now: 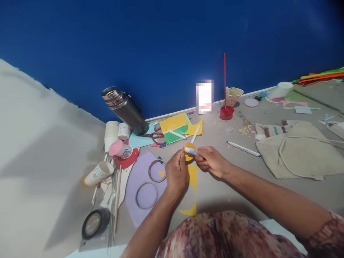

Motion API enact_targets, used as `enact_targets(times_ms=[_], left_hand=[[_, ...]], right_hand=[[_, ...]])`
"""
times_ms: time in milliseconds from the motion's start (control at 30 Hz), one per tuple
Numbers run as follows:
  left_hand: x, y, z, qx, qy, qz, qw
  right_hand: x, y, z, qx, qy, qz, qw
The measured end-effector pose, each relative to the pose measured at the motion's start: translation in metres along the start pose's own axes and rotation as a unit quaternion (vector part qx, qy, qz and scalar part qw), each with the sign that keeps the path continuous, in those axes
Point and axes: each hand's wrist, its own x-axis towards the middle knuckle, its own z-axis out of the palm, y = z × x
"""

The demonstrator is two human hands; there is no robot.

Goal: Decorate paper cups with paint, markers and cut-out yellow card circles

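My right hand [212, 160] grips a small white glue tube [190, 151] with blue print, its tip pointing left towards my other hand. Pinched in the fingers of my left hand [176, 171] is a rounded orange-yellow paper piece [189, 158], partly hidden behind the tube. Whether the tube's tip touches the paper I cannot make out. Below the hands lies a yellow paper sheet [192, 179] with a round cut-out. To the left, two tape rings [146, 195] rest on lilac paper [131, 182]. A white marker [195, 134] lies just beyond my hands.
A dark steel flask [126, 111] leans near paper cups [111, 134] and red-handled scissors [154, 135]. Behind stands a red stick in a red base [226, 113]. A cloth bag [303, 150] lies right, beside a blue-tipped marker [243, 148]. Black tape [94, 223] sits front left.
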Motion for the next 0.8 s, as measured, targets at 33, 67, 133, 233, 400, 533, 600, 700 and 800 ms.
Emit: enact_targets(times_ms=[33, 67, 133, 233, 400, 533, 600, 700, 800], left_hand=[[0.0002, 0.0009, -0.0010, -0.006, 0.001, -0.007, 1.000], [0.0004, 0.0018, -0.0021, -0.012, 0.002, -0.015, 1.000], [0.0011, 0.0030, -0.0046, -0.020, 0.002, -0.025, 0.999], [0.0029, 0.0024, -0.0074, -0.009, -0.009, -0.035, 0.999], [0.0045, -0.0013, -0.0076, 0.044, -0.030, -0.035, 0.998], [0.0029, -0.0009, -0.0056, 0.075, -0.032, -0.028, 0.996], [0.0020, 0.0000, -0.0045, 0.096, -0.031, -0.026, 0.995], [0.0011, 0.0010, -0.0035, 0.105, -0.026, -0.018, 0.994], [0.0004, 0.0022, -0.0043, 0.078, -0.021, -0.005, 0.997]], right_hand=[[-0.0004, -0.0004, -0.0006, -0.013, 0.002, -0.008, 1.000], [-0.0009, -0.0006, -0.0013, -0.025, 0.005, -0.016, 1.000], [-0.0023, -0.0005, -0.0025, -0.066, 0.010, -0.043, 0.997], [-0.0039, 0.0013, -0.0029, -0.141, 0.015, -0.089, 0.986], [-0.0013, 0.0058, -0.0004, -0.053, 0.011, -0.015, 0.998], [0.0007, 0.0041, 0.0006, -0.004, 0.002, 0.026, 1.000], [0.0007, 0.0016, 0.0007, 0.015, -0.004, 0.038, 0.999], [0.0006, -0.0015, 0.0002, 0.031, -0.013, 0.046, 0.998], [0.0007, -0.0018, -0.0015, 0.032, -0.013, 0.043, 0.998]])
